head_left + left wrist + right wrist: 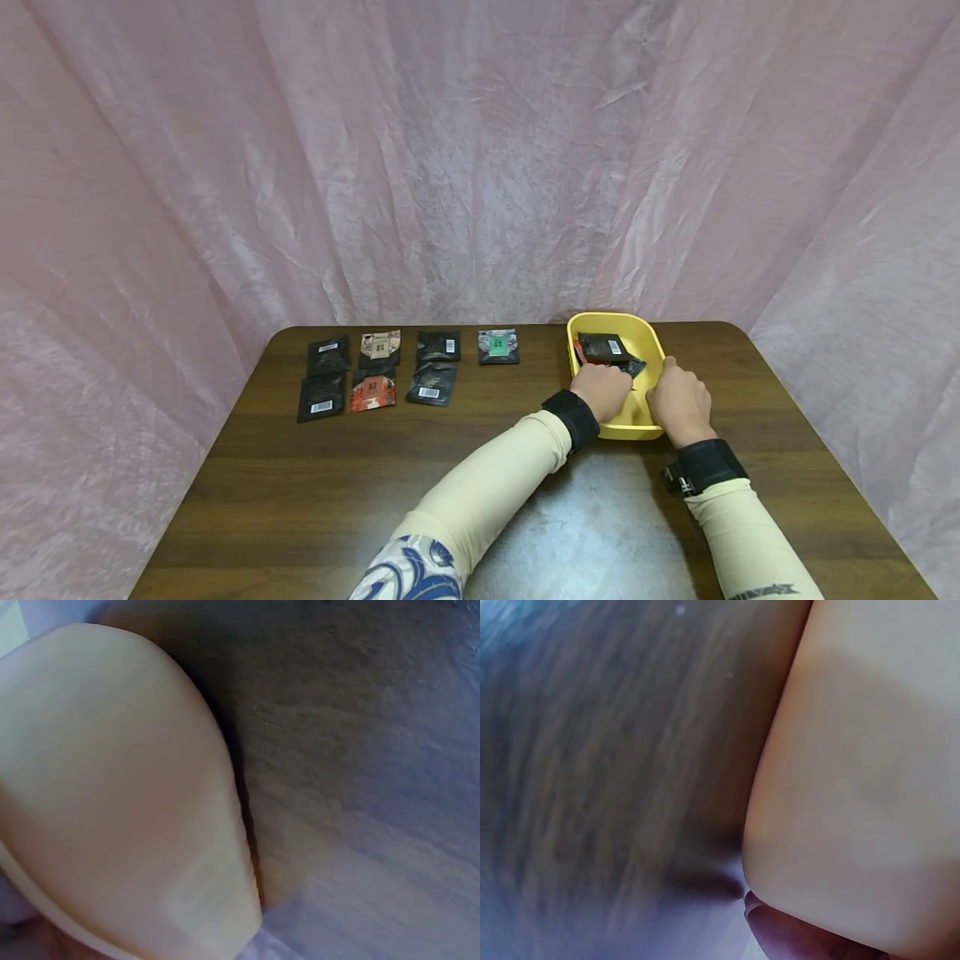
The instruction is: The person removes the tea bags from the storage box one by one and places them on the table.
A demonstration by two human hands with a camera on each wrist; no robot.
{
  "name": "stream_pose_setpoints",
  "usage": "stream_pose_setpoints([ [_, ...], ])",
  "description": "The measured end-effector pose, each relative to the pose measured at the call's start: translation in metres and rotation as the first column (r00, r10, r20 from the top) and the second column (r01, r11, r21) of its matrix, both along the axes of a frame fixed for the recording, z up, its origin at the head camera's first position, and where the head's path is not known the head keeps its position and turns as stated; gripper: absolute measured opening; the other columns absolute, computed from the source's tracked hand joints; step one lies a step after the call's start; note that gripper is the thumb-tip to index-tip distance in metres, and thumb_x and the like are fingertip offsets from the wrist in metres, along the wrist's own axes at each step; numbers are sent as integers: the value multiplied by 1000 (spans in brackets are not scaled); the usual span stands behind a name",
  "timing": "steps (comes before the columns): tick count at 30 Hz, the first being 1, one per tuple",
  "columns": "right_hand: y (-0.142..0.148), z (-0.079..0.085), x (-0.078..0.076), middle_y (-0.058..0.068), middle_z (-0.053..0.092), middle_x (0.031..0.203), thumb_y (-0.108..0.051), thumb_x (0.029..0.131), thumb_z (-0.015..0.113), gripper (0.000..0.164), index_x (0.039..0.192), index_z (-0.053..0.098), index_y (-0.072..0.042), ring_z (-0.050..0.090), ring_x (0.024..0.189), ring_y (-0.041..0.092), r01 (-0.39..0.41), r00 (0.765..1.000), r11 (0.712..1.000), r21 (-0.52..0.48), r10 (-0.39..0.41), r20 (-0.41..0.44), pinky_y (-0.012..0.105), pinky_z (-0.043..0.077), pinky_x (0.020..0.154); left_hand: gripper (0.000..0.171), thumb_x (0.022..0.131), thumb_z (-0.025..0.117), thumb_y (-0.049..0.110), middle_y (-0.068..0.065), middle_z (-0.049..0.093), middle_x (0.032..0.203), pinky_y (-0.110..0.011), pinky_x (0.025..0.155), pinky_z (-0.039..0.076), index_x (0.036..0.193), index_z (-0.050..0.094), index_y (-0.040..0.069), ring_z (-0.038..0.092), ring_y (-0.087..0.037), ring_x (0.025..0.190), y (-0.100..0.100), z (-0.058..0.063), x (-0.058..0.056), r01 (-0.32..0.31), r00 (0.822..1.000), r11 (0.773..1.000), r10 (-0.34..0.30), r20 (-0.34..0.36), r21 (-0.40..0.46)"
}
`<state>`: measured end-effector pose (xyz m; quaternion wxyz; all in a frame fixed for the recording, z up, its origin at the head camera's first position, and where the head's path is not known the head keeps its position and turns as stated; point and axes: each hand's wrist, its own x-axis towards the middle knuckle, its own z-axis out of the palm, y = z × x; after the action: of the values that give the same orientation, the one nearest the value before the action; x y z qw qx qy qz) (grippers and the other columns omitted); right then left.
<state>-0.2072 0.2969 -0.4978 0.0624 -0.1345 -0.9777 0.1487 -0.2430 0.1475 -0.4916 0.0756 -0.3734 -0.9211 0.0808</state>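
A yellow plastic basin (619,432) with rounded corners is at the right rear of the table in the head view. My left hand (602,392) holds its left side near the front, the fingers mostly hidden from above. On the opposite side, my right hand (681,404) grips the right rim with curled fingers. Inside the basin, a black sachet (598,345) with a white barcode label lies over other sachets, one showing red, toward the left wall. Both wrist views are filled mostly by a smooth pale surface close to the lens, beside blurred wood.
Left of the basin lies a sachet with a green square (498,346). Farther left are paired black barcode sachets (322,397), a beige one (380,347), a red one (372,391) and more black sachets (432,383). A pink curtain (465,167) hangs behind the wooden table (300,500).
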Motion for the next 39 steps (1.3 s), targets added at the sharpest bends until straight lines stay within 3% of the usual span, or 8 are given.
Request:
stream_pose_setpoints([
  [5, -1, -2, 0, 40, 70, 105, -11, 91, 58, 52, 136, 52, 14, 70, 86, 57, -12, 1000, 1000, 4, 12, -6, 63, 55, 70, 24, 109, 55, 29, 14, 81, 98, -28, 65, 62, 103, 78, 31, 76, -4, 85, -4, -3, 0, 40, 992, 999, -36, -119, 32],
  [13, 0, 2, 0, 39, 70, 104, -12, 94, 59, 55, 139, 50, 16, 70, 86, 54, -6, 1000, 1000, 2, 6, 15, 61, 56, 70, 26, 114, 46, 26, 5, 77, 109, -27, 70, 63, 125, 70, 23, 76, -10, 91, -12, 12, 9, 49, 989, 996, -39, -143, 69],
  [18, -3, 2, 1, 39, 70, 102, -12, 93, 60, 54, 139, 51, 16, 70, 84, 53, -7, 1000, 1000, -1, 7, 13, 60, 56, 70, 21, 105, 63, 26, 4, 72, 110, -26, 66, 62, 125, 68, 23, 74, -10, 86, -29, 24, 13, 57, 980, 987, -26, -198, 151],
  [21, -2, 2, 1, 39, 70, 104, -12, 93, 60, 56, 141, 50, 16, 71, 85, 53, -5, 1000, 1000, 3, 5, 9, 60, 56, 70, 23, 97, 69, 23, 4, 71, 108, -26, 67, 61, 120, 70, 22, 73, -9, 85, -46, 29, 15, 89, 970, 966, -29, -242, 243],
  [24, -1, 3, 2, 41, 70, 106, -12, 93, 58, 56, 142, 50, 15, 70, 87, 55, 2, 1000, 1000, 8, -2, 8, 61, 56, 70, 18, 96, 67, 16, 4, 72, 103, -26, 69, 61, 113, 73, 19, 74, -10, 85, -68, 32, 16, 135, 952, 927, -25, -304, 349],
  [29, 0, 3, 4, 40, 69, 108, -11, 94, 56, 57, 144, 47, 15, 70, 87, 53, 6, 1000, 1000, -2, -6, 17, 60, 55, 70, 17, 94, 69, 11, 3, 72, 98, -25, 70, 60, 109, 75, 15, 73, -11, 83, -107, 25, 12, 164, 928, 873, 21, -372, 458],
  [33, -1, 1, 5, 40, 69, 108, -11, 94, 57, 57, 144, 47, 15, 70, 88, 53, 4, 1000, 1000, -5, -4, 14, 59, 55, 69, 20, 90, 74, 11, 4, 73, 97, -25, 73, 61, 109, 77, 16, 74, -11, 84, -135, 13, 9, 119, 925, 881, 70, -375, 457],
  [39, 0, 2, 3, 42, 69, 107, -11, 94, 57, 56, 142, 48, 16, 69, 87, 56, 3, 1000, 1000, -5, -3, 7, 61, 54, 69, 19, 89, 76, 12, 3, 77, 99, -29, 77, 63, 108, 80, 16, 76, -14, 88, -165, 1, 9, -49, 961, 928, 144, -234, 369],
])
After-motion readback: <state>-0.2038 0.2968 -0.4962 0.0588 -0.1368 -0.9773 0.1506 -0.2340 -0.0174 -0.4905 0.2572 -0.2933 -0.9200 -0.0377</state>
